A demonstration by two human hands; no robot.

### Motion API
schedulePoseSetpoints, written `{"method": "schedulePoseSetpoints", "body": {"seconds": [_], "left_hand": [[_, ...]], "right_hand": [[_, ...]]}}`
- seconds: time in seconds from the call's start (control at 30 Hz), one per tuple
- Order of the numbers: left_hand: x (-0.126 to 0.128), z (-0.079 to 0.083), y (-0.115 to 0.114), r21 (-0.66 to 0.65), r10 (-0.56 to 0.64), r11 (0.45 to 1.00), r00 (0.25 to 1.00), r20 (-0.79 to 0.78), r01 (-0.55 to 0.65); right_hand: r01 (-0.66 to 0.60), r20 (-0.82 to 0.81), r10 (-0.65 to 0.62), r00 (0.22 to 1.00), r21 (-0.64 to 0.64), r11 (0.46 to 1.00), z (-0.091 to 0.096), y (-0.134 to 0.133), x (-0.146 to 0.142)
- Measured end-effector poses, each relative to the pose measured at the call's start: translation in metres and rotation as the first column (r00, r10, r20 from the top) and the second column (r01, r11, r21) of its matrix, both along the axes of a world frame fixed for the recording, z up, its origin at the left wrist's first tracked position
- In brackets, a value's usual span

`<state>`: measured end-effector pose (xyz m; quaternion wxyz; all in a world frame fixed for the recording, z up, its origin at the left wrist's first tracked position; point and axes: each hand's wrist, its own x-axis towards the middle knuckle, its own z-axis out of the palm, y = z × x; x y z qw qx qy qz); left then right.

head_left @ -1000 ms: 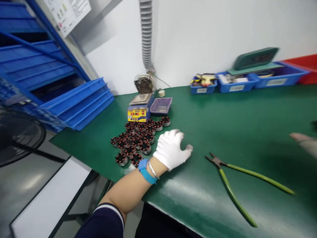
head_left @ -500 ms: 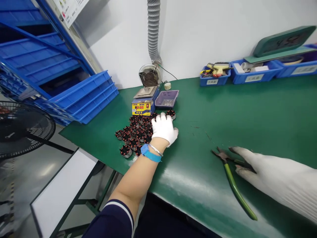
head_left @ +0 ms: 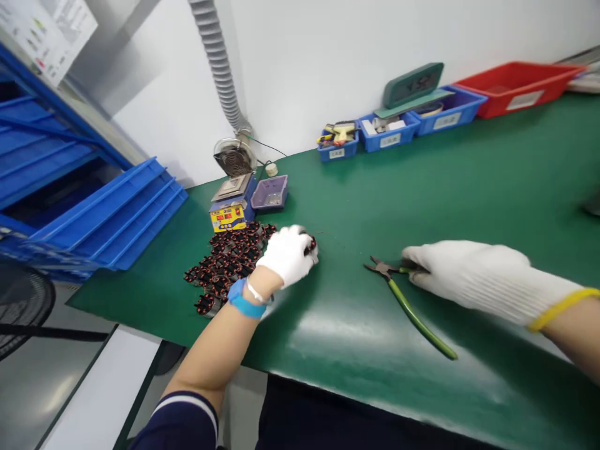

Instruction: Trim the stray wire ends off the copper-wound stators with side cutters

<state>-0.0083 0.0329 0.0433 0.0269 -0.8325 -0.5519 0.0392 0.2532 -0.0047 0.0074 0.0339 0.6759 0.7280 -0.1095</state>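
My left hand (head_left: 287,253), in a white glove, is closed around a motor stator (head_left: 310,245) with copper windings; its palm side is hidden. Several like stators (head_left: 234,253) stand close together on the green table, just left of this hand. On the right, my gloved right hand (head_left: 438,269) has thumb and fingers pinched round one handle of the diagonal cutters (head_left: 385,269). The cutters' jaws lie apart, pointing left, and their other green handle (head_left: 422,322) slants toward the table's front edge.
Behind the stators stand a blue and yellow soldering pot (head_left: 229,215) and a purple tray (head_left: 270,194). Blue tool bins (head_left: 338,151) and a red bin (head_left: 515,94) line the wall. A blue crate (head_left: 117,219) flanks the table's left side.
My left hand has lifted a stator from the group and moved right with it. My right hand has closed on the cutters' handle. The whole view has turned right.
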Motion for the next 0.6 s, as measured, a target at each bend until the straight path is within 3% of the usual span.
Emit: {"method": "schedulePoseSetpoints", "body": {"seconds": [0.07,0.13,0.27,0.37,0.5,0.6], "left_hand": [[0.003,-0.004,-0.023,-0.122,-0.129,0.984,0.992,0.007,0.129],[0.003,-0.011,-0.038,-0.191,-0.163,0.966,0.984,0.076,0.175],[-0.003,-0.026,-0.046,-0.213,-0.036,0.968,0.912,0.410,0.135],[-0.005,-0.034,-0.044,-0.241,0.056,0.965,0.811,0.582,0.106],[0.004,-0.040,-0.044,-0.274,0.085,0.958,0.842,0.533,0.077],[0.009,-0.040,-0.045,-0.254,0.075,0.966,0.873,0.481,0.058]], "right_hand": [[0.011,0.026,-0.008,1.000,-0.098,0.995,0.005,0.004,0.009],[0.027,0.053,-0.018,0.998,-0.163,0.986,0.011,0.006,0.014],[0.049,0.021,-0.047,0.999,-0.111,0.993,0.021,-0.003,0.003],[-0.057,-0.125,0.053,0.991,-0.024,0.998,0.015,-0.016,-0.019],[-0.251,-0.281,0.275,0.920,0.117,0.961,-0.009,-0.027,-0.045],[-0.238,-0.287,0.271,0.919,0.146,0.960,-0.021,-0.025,-0.053]]}}
